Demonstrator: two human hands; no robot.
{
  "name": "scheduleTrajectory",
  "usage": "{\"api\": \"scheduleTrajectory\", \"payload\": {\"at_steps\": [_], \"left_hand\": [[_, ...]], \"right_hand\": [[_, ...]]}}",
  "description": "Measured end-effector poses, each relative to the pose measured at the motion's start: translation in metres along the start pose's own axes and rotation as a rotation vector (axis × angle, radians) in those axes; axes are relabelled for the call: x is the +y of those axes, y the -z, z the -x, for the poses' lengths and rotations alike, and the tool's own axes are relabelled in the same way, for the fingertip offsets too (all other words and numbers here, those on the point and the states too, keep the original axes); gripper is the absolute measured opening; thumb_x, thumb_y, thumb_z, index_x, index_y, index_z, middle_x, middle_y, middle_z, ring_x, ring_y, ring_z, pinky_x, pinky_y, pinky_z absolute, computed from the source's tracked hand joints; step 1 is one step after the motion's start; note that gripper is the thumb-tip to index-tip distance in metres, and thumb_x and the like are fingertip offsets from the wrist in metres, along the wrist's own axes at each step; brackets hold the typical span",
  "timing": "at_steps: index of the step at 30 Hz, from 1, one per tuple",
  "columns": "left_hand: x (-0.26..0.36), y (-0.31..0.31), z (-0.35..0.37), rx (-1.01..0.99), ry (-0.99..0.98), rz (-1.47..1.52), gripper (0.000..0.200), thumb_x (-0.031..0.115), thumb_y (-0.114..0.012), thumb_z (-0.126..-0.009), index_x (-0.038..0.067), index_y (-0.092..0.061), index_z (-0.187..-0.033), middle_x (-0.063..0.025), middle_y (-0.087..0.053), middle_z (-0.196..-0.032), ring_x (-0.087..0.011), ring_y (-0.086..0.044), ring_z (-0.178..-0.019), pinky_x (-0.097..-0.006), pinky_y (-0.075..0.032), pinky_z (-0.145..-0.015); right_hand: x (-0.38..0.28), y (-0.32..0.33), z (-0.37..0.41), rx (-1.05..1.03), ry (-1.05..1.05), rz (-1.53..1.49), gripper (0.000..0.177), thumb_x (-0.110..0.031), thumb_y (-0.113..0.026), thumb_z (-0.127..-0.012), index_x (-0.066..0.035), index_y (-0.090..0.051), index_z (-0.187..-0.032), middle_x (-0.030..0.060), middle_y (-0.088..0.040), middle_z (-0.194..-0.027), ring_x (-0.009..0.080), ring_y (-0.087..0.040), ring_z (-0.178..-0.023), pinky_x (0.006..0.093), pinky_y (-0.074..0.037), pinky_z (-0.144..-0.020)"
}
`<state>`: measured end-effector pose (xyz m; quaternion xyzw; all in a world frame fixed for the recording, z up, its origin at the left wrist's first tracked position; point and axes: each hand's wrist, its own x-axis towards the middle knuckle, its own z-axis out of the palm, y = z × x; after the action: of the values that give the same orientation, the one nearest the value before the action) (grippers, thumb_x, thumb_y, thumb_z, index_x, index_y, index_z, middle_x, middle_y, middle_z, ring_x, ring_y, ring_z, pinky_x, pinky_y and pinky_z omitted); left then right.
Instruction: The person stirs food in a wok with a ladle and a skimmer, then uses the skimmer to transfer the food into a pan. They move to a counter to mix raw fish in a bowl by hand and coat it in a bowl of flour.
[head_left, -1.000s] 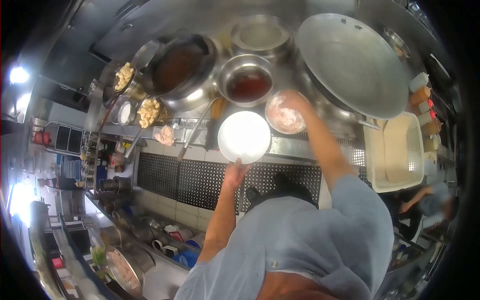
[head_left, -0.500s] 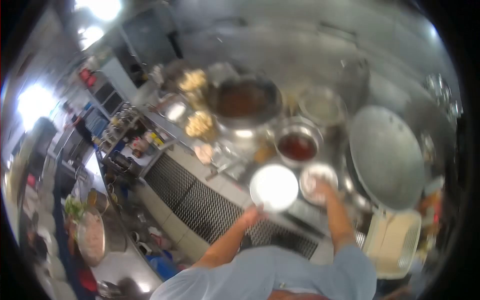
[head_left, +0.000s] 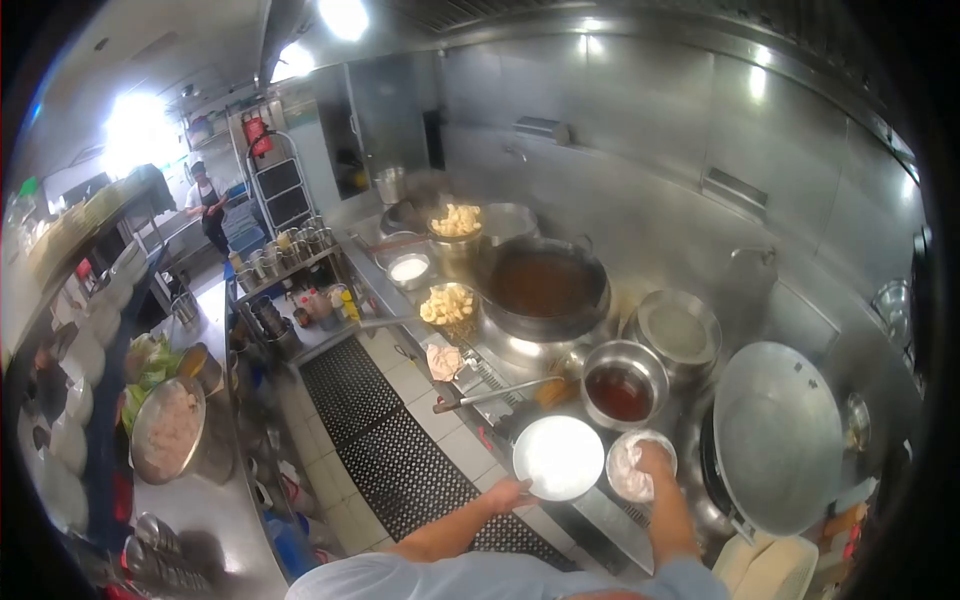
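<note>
A white bowl (head_left: 558, 458), its inside bright with glare, sits level at the front of the stove. My left hand (head_left: 508, 495) is closed on its near left rim, thumb on the edge. Just right of it is a smaller metal bowl (head_left: 625, 490) holding a whitish, crumpled-looking mass (head_left: 629, 468). Into that bowl reaches my right hand (head_left: 654, 461), its fingers bunched downward against the mass. The fingertips are partly hidden, so what they hold cannot be made out. Behind both bowls stands a metal pot (head_left: 655, 372) with dark red liquid.
A large wok (head_left: 548, 330) of brown liquid is farther back, near yellowish chunks (head_left: 447, 304) in a strainer. An empty-looking wok (head_left: 780, 440) leans at right. A handled tool (head_left: 495, 396) lies across the stove edge. Another person (head_left: 208, 205) stands far left.
The view has tilted upward and sharpened, showing more of the wall. My left hand remains at the white bowl's rim, and my right hand remains in the smaller bowl.
</note>
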<state>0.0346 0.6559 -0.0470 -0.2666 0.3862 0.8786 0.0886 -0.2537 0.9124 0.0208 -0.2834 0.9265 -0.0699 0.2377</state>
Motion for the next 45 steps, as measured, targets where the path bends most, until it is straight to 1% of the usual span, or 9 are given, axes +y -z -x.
{"api": "scheduleTrajectory", "payload": {"at_steps": [3,7,10,14,20,33,36,40,45], "left_hand": [[0.000,-0.005,0.006,0.009,-0.048,-0.014,0.046,0.016,-0.050,-0.096,0.006,-0.035,-0.138,-0.0130,-0.047,-0.133,-0.0288,-0.055,-0.112,-0.0380,-0.050,-0.094],[-0.002,-0.001,0.002,-0.004,-0.008,0.026,0.046,0.016,-0.050,-0.096,0.006,-0.035,-0.138,-0.0113,-0.047,-0.133,-0.0279,-0.054,-0.115,-0.0374,-0.049,-0.096],[0.002,-0.003,0.007,-0.001,-0.032,0.004,0.046,0.017,-0.051,-0.096,0.005,-0.035,-0.138,-0.0118,-0.047,-0.132,-0.0277,-0.053,-0.116,-0.0371,-0.049,-0.097],[0.000,-0.008,0.009,-0.009,-0.068,0.001,0.046,0.017,-0.051,-0.096,0.002,-0.035,-0.136,-0.0134,-0.047,-0.132,-0.0275,-0.053,-0.115,-0.0367,-0.050,-0.097],[-0.003,0.005,-0.002,-0.041,-0.033,0.025,0.046,0.017,-0.051,-0.096,0.002,-0.034,-0.137,-0.0135,-0.045,-0.133,-0.0271,-0.053,-0.115,-0.0380,-0.051,-0.096],[0.005,-0.010,0.011,0.018,-0.052,-0.044,0.043,0.011,-0.046,-0.097,-0.002,-0.032,-0.136,-0.0161,-0.044,-0.134,-0.0296,-0.052,-0.116,-0.0393,-0.050,-0.098],[0.006,-0.010,0.007,0.021,-0.069,-0.028,0.044,0.011,-0.046,-0.097,0.000,-0.031,-0.137,-0.0161,-0.043,-0.135,-0.0306,-0.052,-0.116,-0.0397,-0.050,-0.099],[-0.003,-0.003,0.003,-0.006,-0.069,0.015,0.046,0.011,-0.046,-0.097,0.004,-0.029,-0.139,-0.0157,-0.042,-0.136,-0.0315,-0.051,-0.117,-0.0414,-0.049,-0.100],[0.000,-0.006,0.003,-0.026,-0.070,0.003,0.049,0.011,-0.048,-0.096,0.003,-0.028,-0.140,-0.0158,-0.042,-0.136,-0.0330,-0.050,-0.119,-0.0438,-0.047,-0.100]], "right_hand": [[-0.003,0.019,0.009,0.032,0.100,-0.164,0.082,-0.036,-0.081,-0.059,-0.012,-0.052,-0.131,0.0139,-0.051,-0.135,0.0273,-0.044,-0.128,0.0381,-0.035,-0.107],[-0.027,-0.024,0.027,0.223,0.096,0.263,0.078,-0.034,-0.081,-0.059,-0.017,-0.054,-0.129,0.0165,-0.053,-0.131,0.0289,-0.048,-0.125,0.0421,-0.037,-0.105],[-0.010,-0.002,-0.005,0.123,-0.144,-0.044,0.073,-0.032,-0.080,-0.060,-0.020,-0.055,-0.128,0.0191,-0.054,-0.129,0.0298,-0.051,-0.122,0.0428,-0.040,-0.103],[-0.016,0.040,0.021,0.051,0.000,-0.166,0.082,-0.033,-0.081,-0.062,-0.021,-0.046,-0.136,0.0177,-0.039,-0.144,0.0402,-0.043,-0.127,0.0453,-0.036,-0.106],[0.005,-0.011,-0.002,0.089,0.061,-0.055,0.088,-0.033,-0.083,-0.057,-0.013,-0.048,-0.135,0.0158,-0.052,-0.133,0.0262,-0.049,-0.125,0.0359,-0.038,-0.105],[0.013,-0.019,-0.019,0.192,-0.051,-0.037,0.072,-0.031,-0.081,-0.059,-0.015,-0.058,-0.126,0.0119,-0.055,-0.130,0.0278,-0.052,-0.120,0.0382,-0.040,-0.103],[0.016,0.002,-0.005,0.124,0.109,-0.083,0.072,-0.031,-0.082,-0.057,-0.020,-0.059,-0.124,0.0130,-0.055,-0.130,0.0293,-0.051,-0.121,0.0385,-0.041,-0.103],[-0.020,-0.024,0.037,0.219,0.030,0.210,0.087,-0.032,-0.084,-0.055,-0.022,-0.049,-0.134,0.0145,-0.050,-0.135,0.0297,-0.046,-0.127,0.0403,-0.039,-0.104],[0.014,0.002,-0.002,0.125,-0.010,0.053,0.082,-0.032,-0.081,-0.060,-0.018,-0.048,-0.134,0.0128,-0.052,-0.134,0.0310,-0.050,-0.122,0.0387,-0.039,-0.103]]}}
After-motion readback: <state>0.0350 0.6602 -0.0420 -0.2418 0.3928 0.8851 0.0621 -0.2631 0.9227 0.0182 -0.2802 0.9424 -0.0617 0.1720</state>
